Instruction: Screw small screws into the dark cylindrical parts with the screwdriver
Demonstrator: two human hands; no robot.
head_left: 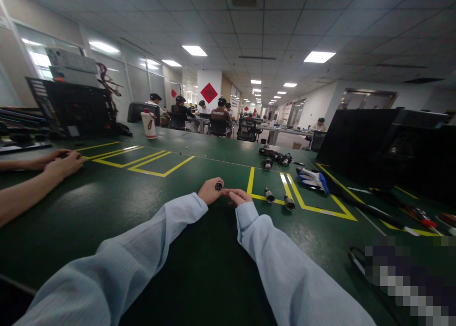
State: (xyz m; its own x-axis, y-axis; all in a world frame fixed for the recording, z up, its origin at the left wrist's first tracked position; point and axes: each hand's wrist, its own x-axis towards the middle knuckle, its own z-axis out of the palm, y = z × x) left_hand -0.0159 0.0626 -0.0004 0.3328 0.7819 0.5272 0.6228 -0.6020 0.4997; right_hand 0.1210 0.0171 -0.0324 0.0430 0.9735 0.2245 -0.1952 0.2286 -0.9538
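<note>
My left hand point(210, 191) is closed around a cylindrical metal part point(218, 186), whose round, dark-centred end faces up out of the fist. My right hand point(240, 197) meets it from the right, thumb and fingers pinched together at the left fingertips. Whatever lies between those fingers is too small to make out. To the right of my hands, two similar metal parts stand or lie on the green table: one cylindrical piece point(270, 196) with a narrow dark tip, and another cylindrical piece point(289, 203) close by.
Yellow tape point(164, 175) marks boxes on the green table point(199, 278). Farther back lies a cluster of dark metal parts point(274, 157). Blue-and-white gloves point(313, 180) and screwdrivers point(423, 218) are at right. A co-worker's hands point(64, 164) work at left; a cup point(148, 124) stands behind.
</note>
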